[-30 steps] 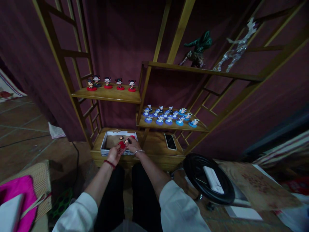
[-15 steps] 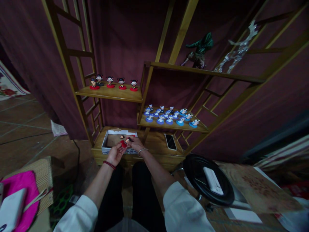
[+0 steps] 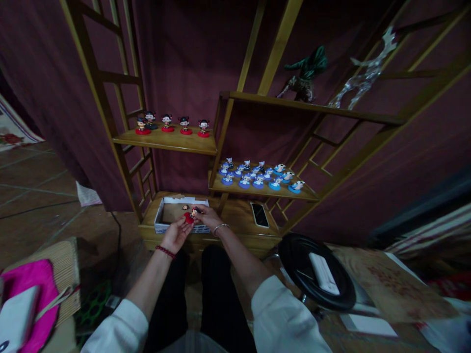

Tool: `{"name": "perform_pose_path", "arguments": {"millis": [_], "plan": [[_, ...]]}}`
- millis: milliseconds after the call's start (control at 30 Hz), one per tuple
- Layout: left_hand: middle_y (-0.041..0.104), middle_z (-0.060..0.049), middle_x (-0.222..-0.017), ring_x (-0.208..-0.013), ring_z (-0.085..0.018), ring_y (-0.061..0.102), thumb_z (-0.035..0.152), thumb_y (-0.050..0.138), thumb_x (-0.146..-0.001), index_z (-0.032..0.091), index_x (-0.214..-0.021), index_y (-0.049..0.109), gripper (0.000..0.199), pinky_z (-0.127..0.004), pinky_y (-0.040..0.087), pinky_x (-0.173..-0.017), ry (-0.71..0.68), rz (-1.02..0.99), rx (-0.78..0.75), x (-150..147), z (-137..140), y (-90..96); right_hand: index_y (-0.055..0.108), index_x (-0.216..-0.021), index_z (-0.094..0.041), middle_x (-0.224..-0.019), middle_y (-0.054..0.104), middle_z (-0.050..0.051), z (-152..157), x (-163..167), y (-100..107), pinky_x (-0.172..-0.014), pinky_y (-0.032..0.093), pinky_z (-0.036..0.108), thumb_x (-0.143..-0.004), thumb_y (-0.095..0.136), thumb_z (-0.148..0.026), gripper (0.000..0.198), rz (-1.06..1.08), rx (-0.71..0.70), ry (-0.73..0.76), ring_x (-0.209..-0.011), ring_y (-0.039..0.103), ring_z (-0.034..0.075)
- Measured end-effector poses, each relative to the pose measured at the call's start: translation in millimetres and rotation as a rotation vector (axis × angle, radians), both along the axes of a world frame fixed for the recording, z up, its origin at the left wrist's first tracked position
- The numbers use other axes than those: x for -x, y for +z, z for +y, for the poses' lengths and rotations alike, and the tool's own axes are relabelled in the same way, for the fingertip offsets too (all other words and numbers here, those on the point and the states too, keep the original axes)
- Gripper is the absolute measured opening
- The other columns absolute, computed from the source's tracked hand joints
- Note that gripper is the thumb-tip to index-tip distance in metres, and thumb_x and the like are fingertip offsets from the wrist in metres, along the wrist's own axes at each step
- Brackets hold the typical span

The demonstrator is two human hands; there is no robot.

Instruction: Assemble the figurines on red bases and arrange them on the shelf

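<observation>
Between my two hands is a small doll figurine (image 3: 195,212) with a dark-haired head and a red round base (image 3: 189,218). My left hand (image 3: 177,232) pinches the red base from below left. My right hand (image 3: 207,217) grips the figurine's head end from the right. Both hands are over the front edge of an open cardboard box (image 3: 162,216), in which another small figurine piece (image 3: 185,207) lies. On the upper left shelf (image 3: 165,141) stand several similar figurines (image 3: 184,125) with red bases.
Several blue-and-purple based figurines (image 3: 245,181) fill the middle shelf. A phone (image 3: 260,214) lies on the lower board, right of the box. A green-cloaked statue (image 3: 306,73) and a clear deer figure (image 3: 366,73) stand higher up. A black round stool (image 3: 294,260) is at my right.
My hands stay together on the figurine by the box, with only a slight shift. The view has moved very slightly; nothing was let go.
</observation>
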State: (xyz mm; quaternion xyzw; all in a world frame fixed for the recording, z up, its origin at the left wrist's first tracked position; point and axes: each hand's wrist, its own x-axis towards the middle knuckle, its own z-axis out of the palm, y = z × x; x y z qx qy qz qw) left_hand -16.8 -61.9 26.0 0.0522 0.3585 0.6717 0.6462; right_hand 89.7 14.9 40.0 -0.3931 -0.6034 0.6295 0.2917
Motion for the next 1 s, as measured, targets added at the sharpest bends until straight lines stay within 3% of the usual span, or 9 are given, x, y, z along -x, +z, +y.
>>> {"name": "perform_pose_path", "arguments": {"millis": [467,1000], "plan": [[0.065,-0.009,-0.073,-0.072,-0.015,0.063,0.004,0.044,-0.078,0.01,-0.082,0.055,0.013,-0.026,0.052,-0.071,0.015,-0.021,-0.009,-2.7,-1.3,5.9,0.061,-0.099,-0.021,-0.087,0.061,0.0,6.4,-7.1,-9.1,-0.064,0.049,0.024,-0.064,0.062,-0.03,0.035,0.092,-0.166,0.102,-0.07,0.056,0.01],[0.067,-0.009,-0.081,-0.079,-0.015,0.063,0.003,0.047,-0.076,0.01,-0.085,0.059,0.017,-0.027,0.049,-0.08,-0.003,-0.006,-0.112,-4.6,-10.4,13.7,0.062,-0.098,-0.019,-0.083,0.062,0.001,0.9,-15.7,10.4,-0.064,0.046,0.024,-0.069,0.059,-0.03,0.031,0.039,-0.341,0.178,-0.064,0.053,0.009]]}}
